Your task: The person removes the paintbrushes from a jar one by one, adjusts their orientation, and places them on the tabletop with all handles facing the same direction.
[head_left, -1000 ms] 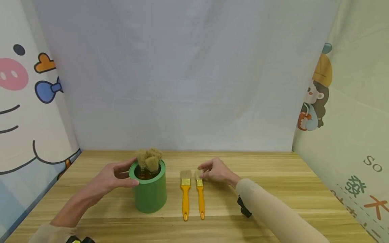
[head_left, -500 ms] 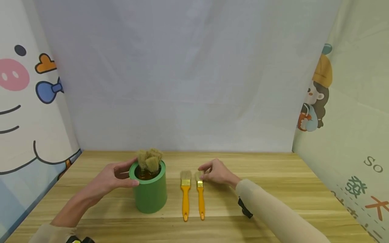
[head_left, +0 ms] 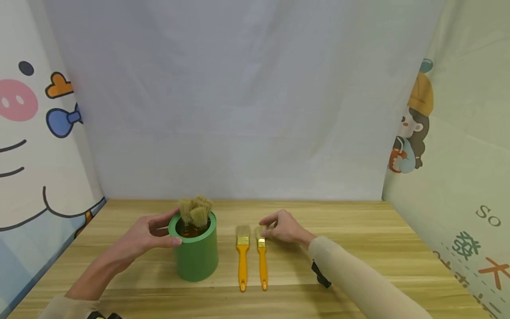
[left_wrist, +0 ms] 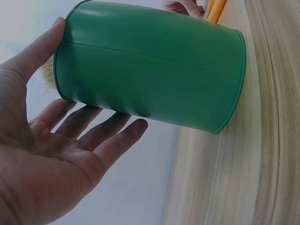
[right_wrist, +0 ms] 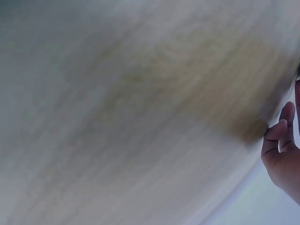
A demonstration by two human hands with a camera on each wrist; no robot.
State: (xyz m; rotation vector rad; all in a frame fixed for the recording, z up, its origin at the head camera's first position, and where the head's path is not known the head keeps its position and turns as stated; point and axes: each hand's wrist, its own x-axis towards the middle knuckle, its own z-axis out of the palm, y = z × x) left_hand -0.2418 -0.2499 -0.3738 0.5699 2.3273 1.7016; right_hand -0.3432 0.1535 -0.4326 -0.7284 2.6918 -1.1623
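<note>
My left hand (head_left: 149,232) holds the green cylindrical can (head_left: 197,259) at its upper left side. In the left wrist view the thumb (left_wrist: 49,40) lies at the can's rim and the other fingers run along its wall. Several pale bristle heads (head_left: 198,215) stick up from the can, their lower parts hidden inside. Two yellow-handled paintbrushes lie side by side on the table, bristles away from me: a wider one (head_left: 242,261) and a narrower one (head_left: 263,266). With thumb and forefinger, my right hand (head_left: 284,227) pinches the narrower brush's bristles.
The wood-grain table (head_left: 350,257) ends at a pale cloth backdrop (head_left: 247,110). Printed cloths with cartoon figures hang at left and right. The right wrist view is mostly blurred tabletop (right_wrist: 140,140).
Both hands, the can and the brushes keep their places; the whole head view shifts very slightly.
</note>
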